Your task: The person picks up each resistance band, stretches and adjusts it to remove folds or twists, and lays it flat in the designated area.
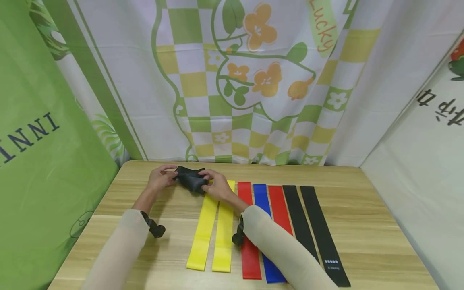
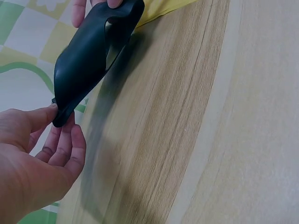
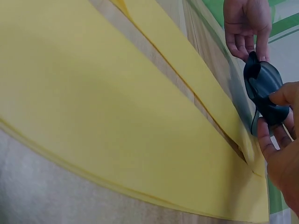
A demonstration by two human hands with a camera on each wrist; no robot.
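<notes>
A black resistance band (image 1: pixel 190 180), bunched and folded over itself, hangs between both hands near the table's far edge. My left hand (image 1: pixel 159 179) pinches its left end between thumb and fingers; the left wrist view shows the thumb (image 2: pixel 44 115) on top of that end. At the other end my right hand (image 1: pixel 220 188) grips the band, its thumb pressing on the face in the right wrist view. A loop of the band (image 3: pixel 264 88) gapes between the hands. Just under the right hand lie two flat yellow bands (image 1: pixel 203 237), side by side.
To the right, a red band (image 1: pixel 250 257), a blue band (image 1: pixel 262 197), another red band (image 1: pixel 279 205) and two black bands (image 1: pixel 320 225) lie lengthwise in a row on the wooden table (image 1: pixel 377 241). The right forearm crosses over some. Patterned curtains (image 1: pixel 253 133) border the table's back.
</notes>
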